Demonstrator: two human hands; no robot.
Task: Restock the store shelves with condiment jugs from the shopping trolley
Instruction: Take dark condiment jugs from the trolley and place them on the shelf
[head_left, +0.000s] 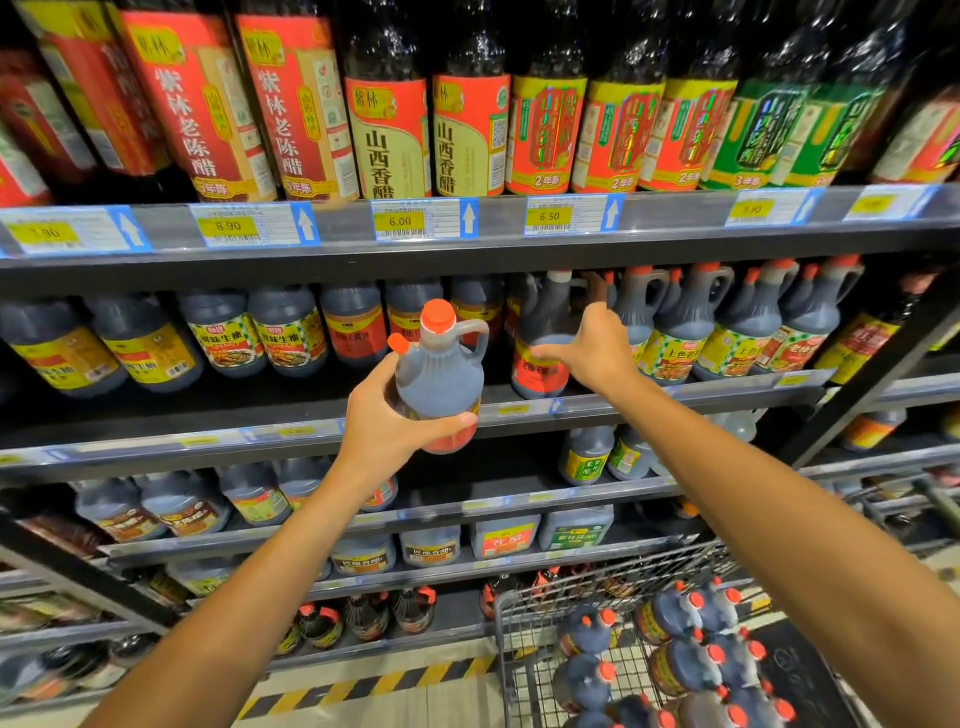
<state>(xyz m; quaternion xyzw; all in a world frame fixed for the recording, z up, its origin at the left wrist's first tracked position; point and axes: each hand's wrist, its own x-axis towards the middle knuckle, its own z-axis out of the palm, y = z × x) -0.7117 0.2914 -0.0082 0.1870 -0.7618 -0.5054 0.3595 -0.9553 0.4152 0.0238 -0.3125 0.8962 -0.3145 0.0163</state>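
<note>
Along the far left of the second shelf (156, 441) stood dark jugs with yellow labels (62, 358), and next to them jugs with green-checked labels (260, 338). Further right, the left hand (387, 426) held a dark condiment jug (441, 379) upright in front of the shelf edge, clear of it; the fingers (462, 420) were wrapped around its lower body, the thumb behind. Its orange cap (438, 315) and small orange spout cap (399, 343) faced the camera, handle to the right.

Just right of it, the right hand (597, 348) reached into the shelf, its fingers spread wide and pressed against the side of a red-labelled jug (543, 358) standing at the front of the shelf. Whether it gripped that jug could not be told. Beyond the hand ran a row of handled jugs with orange caps (727, 332).

Above, tall vinegar bottles (389, 119) lined the top shelf over price tags (400, 221). At lower right, the shopping trolley (524, 623) carried more dark jugs with orange caps (691, 660), packed close together.
</note>
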